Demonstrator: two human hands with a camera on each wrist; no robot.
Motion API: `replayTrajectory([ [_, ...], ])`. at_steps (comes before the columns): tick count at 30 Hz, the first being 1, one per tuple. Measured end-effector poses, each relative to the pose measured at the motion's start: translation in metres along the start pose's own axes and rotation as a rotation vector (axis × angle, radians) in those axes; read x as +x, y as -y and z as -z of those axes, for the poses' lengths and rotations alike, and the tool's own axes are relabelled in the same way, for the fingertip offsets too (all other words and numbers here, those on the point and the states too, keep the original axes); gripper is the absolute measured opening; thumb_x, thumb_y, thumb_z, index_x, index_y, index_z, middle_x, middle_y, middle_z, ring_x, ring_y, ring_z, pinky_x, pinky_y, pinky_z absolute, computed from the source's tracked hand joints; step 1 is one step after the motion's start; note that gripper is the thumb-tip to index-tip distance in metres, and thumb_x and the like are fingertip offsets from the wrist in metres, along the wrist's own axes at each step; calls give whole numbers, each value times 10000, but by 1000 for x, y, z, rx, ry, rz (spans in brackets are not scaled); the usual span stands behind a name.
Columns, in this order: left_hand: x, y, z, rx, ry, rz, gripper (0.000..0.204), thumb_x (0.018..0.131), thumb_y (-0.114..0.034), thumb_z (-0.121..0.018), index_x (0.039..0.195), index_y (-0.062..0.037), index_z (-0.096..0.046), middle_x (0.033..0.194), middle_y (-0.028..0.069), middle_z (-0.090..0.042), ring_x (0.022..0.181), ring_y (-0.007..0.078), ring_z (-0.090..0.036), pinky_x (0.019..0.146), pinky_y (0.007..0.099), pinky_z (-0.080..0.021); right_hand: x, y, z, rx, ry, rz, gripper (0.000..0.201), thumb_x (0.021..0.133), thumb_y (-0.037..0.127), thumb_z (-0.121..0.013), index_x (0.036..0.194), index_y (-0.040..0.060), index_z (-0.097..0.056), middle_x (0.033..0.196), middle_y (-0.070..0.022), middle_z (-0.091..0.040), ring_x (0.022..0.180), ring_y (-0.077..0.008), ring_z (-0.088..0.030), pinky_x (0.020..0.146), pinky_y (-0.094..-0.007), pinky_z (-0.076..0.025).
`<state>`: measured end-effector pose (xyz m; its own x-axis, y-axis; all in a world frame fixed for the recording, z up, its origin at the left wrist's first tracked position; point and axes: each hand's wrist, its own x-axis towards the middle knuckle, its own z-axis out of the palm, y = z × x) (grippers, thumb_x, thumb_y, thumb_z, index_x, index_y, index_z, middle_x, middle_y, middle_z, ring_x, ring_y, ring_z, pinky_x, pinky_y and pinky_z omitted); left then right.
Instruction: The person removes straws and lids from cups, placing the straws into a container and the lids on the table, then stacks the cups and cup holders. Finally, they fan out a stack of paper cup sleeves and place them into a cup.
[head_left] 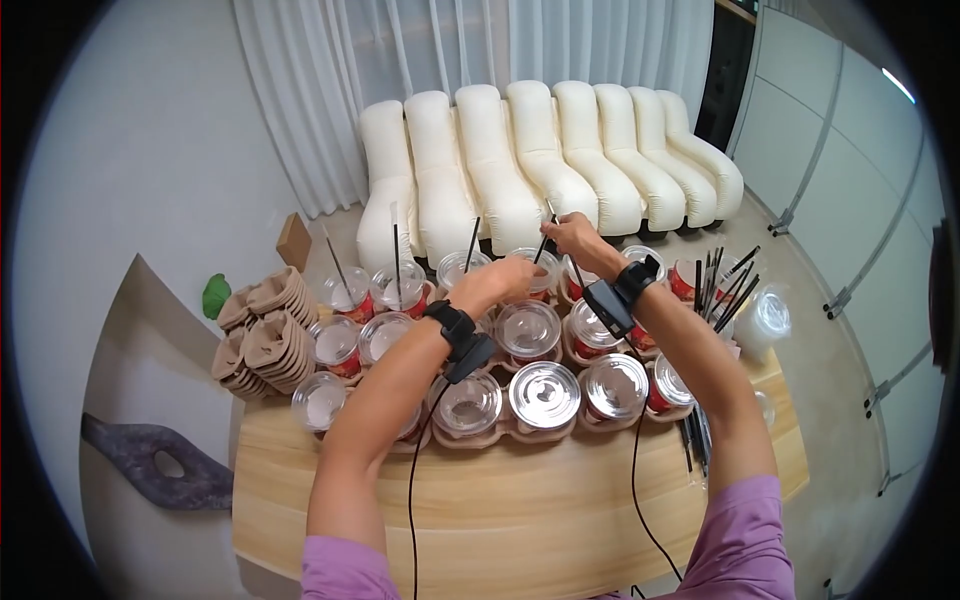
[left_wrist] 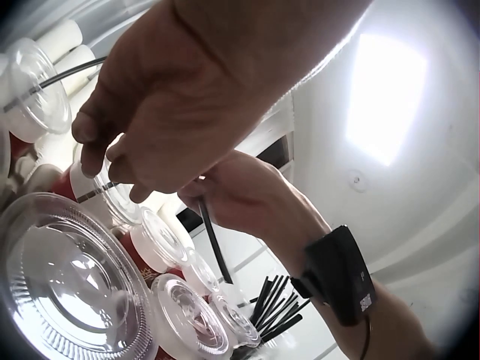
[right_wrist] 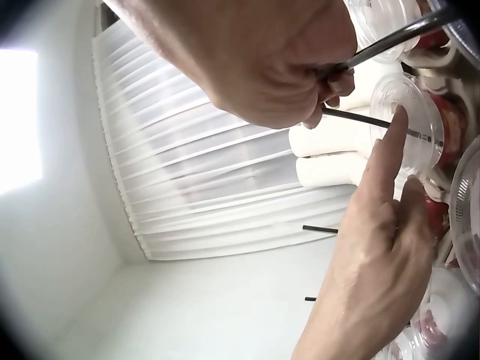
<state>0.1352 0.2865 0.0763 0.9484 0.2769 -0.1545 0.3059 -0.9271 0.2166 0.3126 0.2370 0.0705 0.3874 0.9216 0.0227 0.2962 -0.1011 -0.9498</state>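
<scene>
In the back row of lidded red cups, a black straw [right_wrist: 352, 117] slants into the clear lid [right_wrist: 409, 124] of one cup [head_left: 541, 290]. My right hand [head_left: 583, 245] pinches its upper part and also grips a second black straw [left_wrist: 214, 238], which points down beside it. Fingers of my left hand [head_left: 497, 284] lie at the near side of that cup; in the right wrist view the left hand [right_wrist: 379, 240] has its index finger extended against the lid by the straw. Part of the cup is hidden by this hand in the left wrist view.
Several lidded cups [head_left: 545, 395] stand in cardboard carriers on the wooden table [head_left: 540, 490]. Three back-left cups hold upright straws. Stacked carriers [head_left: 270, 350] are at left, a bunch of black straws [head_left: 730, 290] and stacked clear lids [head_left: 768, 315] at right. A cream sofa [head_left: 480, 150] stands behind.
</scene>
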Motion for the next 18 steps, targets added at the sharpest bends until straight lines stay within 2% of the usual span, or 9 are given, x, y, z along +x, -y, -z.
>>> replayTrajectory([
  [1, -1, 0, -1, 10, 16, -4, 628, 814, -62, -580, 1434, -119, -492, 1177, 258, -601, 1082, 403, -596, 936, 452, -487, -1, 2, -3, -1, 4, -2, 342, 929, 300, -686, 858, -35, -666, 645, 12, -510, 533, -103, -404, 471, -304, -303],
  [4, -2, 3, -8, 22, -10, 10, 615, 847, -160, -640, 1441, -130, -483, 1218, 261, -591, 1124, 403, -586, 955, 449, -482, -6, 11, -5, -176, -150, 39, 348, 956, 295, -640, 891, -44, -677, 655, -21, -549, 566, -121, -457, 509, -326, -369],
  [6, 4, 15, -16, 11, -20, -15, 617, 849, -194, -660, 1438, -132, -486, 1236, 258, -584, 1145, 406, -577, 967, 445, -480, -5, 23, -2, -192, -408, 243, 353, 920, 306, -621, 870, -40, -670, 786, -220, -683, 755, -349, -677, 731, -441, -502],
  [7, 6, 19, -19, 3, -32, -40, 621, 852, -229, -679, 1436, -135, -490, 1254, 256, -578, 1166, 409, -569, 979, 441, -478, -3, 30, 1, -185, -516, 340, 367, 926, 303, -597, 855, -52, -660, 799, -246, -674, 773, -376, -672, 730, -450, -497],
  [10, -4, 4, -8, -30, -8, 25, 617, 856, -233, -681, 1432, -131, -489, 1271, 251, -578, 1189, 397, -562, 1001, 441, -473, -10, 67, 11, -44, -668, 508, 349, 969, 293, -546, 899, -41, -618, 816, -195, -697, 792, -331, -670, 749, -427, -485],
  [13, -4, 5, -10, -103, -11, 24, 607, 864, -211, -660, 1432, -103, -479, 1320, 262, -559, 1207, 388, -556, 1014, 455, -459, -20, 92, 16, -30, -625, 536, 338, 1008, 284, -491, 933, -29, -597, 764, -130, -672, 710, -236, -622, 700, -373, -475],
  [14, -9, 5, -11, -103, -16, 29, 607, 864, -211, -660, 1432, -103, -479, 1320, 262, -559, 1207, 388, -556, 1014, 455, -459, -17, 91, 14, -28, -620, 540, 338, 1008, 284, -491, 933, -29, -597, 764, -130, -672, 710, -236, -622, 700, -373, -475],
  [16, -23, 3, -14, -103, -231, -5, 532, 845, -138, -625, 1365, -55, -546, 1251, 276, -603, 1145, 392, -595, 974, 457, -476, -7, 83, 9, 42, -519, 435, 336, 1015, 279, -483, 935, -28, -595, 714, -97, -631, 670, -200, -607, 661, -341, -471],
  [18, -46, -8, 5, -110, -208, 34, 496, 820, -92, -607, 1313, -38, -585, 1194, 275, -628, 1105, 400, -612, 951, 455, -486, -7, 80, -5, 316, -324, 285, 299, 1028, 266, -470, 966, -11, -567, 699, -36, -545, 584, -127, -545, 499, -285, -443],
])
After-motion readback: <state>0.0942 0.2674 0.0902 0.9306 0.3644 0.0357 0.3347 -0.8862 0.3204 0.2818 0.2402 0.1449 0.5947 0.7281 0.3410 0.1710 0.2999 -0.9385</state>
